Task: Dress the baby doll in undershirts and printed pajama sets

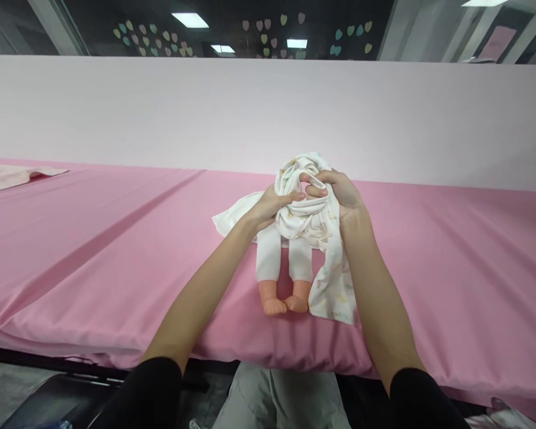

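A baby doll (268,262) lies on the pink-covered table with its feet toward me. Its lower legs and bare feet show, while its head and upper body are hidden under cloth. Bunched over it is a white baby garment (333,274) with a small coloured print, one part hanging down beside the doll's right-hand leg in view. My left hand (274,202) pinches the gathered fabric from the left. On the other side my right hand (335,189) grips the rim of an opening in the garment, fingers curled through it.
The pink sheet (116,250) has folds and drops over the table's front edge. A pale cloth (13,177) lies at the far left. Behind the table stands a white partition (161,113). A black chair (58,402) is below left, and a patterned fabric item (502,416) is at the lower right.
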Tool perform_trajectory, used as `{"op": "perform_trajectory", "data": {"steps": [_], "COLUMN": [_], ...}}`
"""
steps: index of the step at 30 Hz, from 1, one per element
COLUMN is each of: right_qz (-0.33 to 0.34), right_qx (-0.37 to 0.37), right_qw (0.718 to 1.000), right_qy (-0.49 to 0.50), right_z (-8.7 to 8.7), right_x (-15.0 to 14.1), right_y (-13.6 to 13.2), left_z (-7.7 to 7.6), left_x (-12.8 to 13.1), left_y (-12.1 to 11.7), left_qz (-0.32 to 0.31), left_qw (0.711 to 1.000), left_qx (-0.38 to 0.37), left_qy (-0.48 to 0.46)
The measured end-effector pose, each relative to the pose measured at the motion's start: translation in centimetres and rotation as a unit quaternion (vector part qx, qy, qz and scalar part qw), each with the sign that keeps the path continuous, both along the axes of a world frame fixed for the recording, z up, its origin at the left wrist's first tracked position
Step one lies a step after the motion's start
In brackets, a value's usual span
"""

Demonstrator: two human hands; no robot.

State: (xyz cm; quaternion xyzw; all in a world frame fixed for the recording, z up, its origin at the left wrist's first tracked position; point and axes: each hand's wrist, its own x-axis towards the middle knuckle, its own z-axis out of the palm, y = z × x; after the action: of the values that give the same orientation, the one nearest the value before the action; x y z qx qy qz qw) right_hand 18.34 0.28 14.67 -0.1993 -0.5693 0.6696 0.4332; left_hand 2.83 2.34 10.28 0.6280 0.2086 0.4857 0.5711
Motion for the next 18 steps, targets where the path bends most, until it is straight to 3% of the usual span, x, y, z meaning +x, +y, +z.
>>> {"op": "perform_trajectory", "data": {"steps": [3,6,7,9,12,14,15,16,18], "right_qz": [0.004,-0.049,-0.068,-0.107,-0.176,-0.232,-0.263,-0.292,-0.313], "right_qx": [-0.006,0.051,0.072,0.107,0.154,0.195,0.218,0.238,0.259], "right_qw": [1.0,0.997,0.994,0.984,0.951,0.9,0.858,0.805,0.689], "right_qy": [-0.02,-0.035,-0.049,-0.091,-0.199,-0.313,-0.384,-0.459,-0.601], "right_z": [0.1,0.2,0.3,0.4,0.2,-0.2,-0.4,-0.7,-1.0], "right_x": [0.9,1.5,1.7,2.0,2.2,2.1,2.0,1.9,1.6], "right_y": [0.0,0.3,0.3,0.2,0.0,0.1,0.2,0.3,0.4], "left_z": [-2.2,-5.8,-7.1,-9.2,-11.0,-11.3,-11.3,-11.3,-11.2], "left_x": [-2.1,-5.5,-6.5,-8.1,-9.1,-9.0,-8.7,-8.5,-7.9], "left_y": [-0.6,-1.8,-2.4,-3.5,-4.4,-4.5,-4.4,-4.2,-3.8], "left_qz": [0.036,0.106,0.13,0.148,0.114,0.068,0.048,0.035,0.074], "left_qw": [0.994,0.959,0.93,0.845,0.718,0.678,0.675,0.683,0.738], "left_qx": [0.054,0.171,0.233,0.359,0.524,0.58,0.59,0.59,0.547], "left_qy": [0.089,0.2,0.253,0.367,0.443,0.446,0.439,0.429,0.387]}}
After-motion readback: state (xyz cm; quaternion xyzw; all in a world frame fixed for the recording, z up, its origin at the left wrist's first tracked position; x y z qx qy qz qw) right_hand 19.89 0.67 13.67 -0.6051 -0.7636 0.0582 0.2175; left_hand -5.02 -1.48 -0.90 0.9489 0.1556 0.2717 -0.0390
